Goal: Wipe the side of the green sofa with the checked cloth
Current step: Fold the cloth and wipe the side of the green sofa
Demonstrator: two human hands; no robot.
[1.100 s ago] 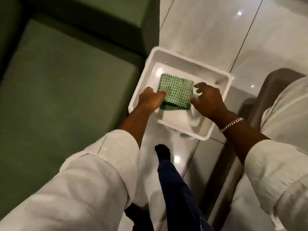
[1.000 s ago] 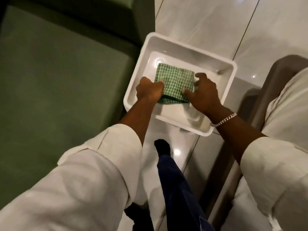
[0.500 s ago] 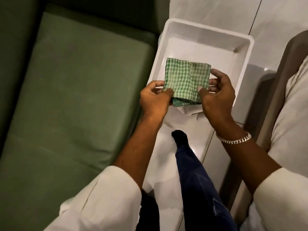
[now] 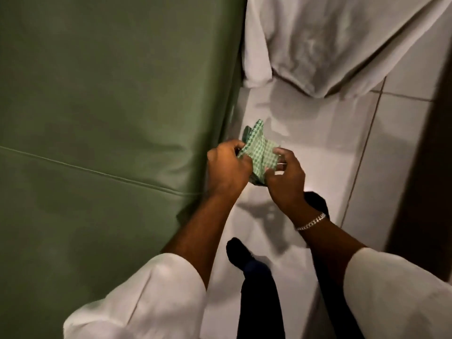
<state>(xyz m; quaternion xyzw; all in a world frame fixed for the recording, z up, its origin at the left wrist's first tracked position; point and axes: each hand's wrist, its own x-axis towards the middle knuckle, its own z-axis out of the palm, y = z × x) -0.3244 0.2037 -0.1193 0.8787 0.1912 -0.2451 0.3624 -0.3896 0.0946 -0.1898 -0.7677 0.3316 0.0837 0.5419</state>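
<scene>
The green-and-white checked cloth [image 4: 260, 149] is bunched up between both hands, above the floor just right of the sofa's edge. My left hand [image 4: 227, 167] grips its left side and my right hand [image 4: 285, 178] pinches its right side. The green sofa [image 4: 110, 118] fills the left half of the view, a seam running across its cushion; its side drops away in shadow along its right edge, close to my left hand.
Glossy white floor tiles [image 4: 305, 152] run between the sofa and a dark brown edge [image 4: 420, 167] on the right. A white draped fabric [image 4: 330, 40] hangs at the top. My dark trouser leg and black sock [image 4: 244, 260] stand below the hands.
Both hands lifted the cloth out of the white tray and crumpled it from a flat folded square. The view swung away, so the tray is out of sight.
</scene>
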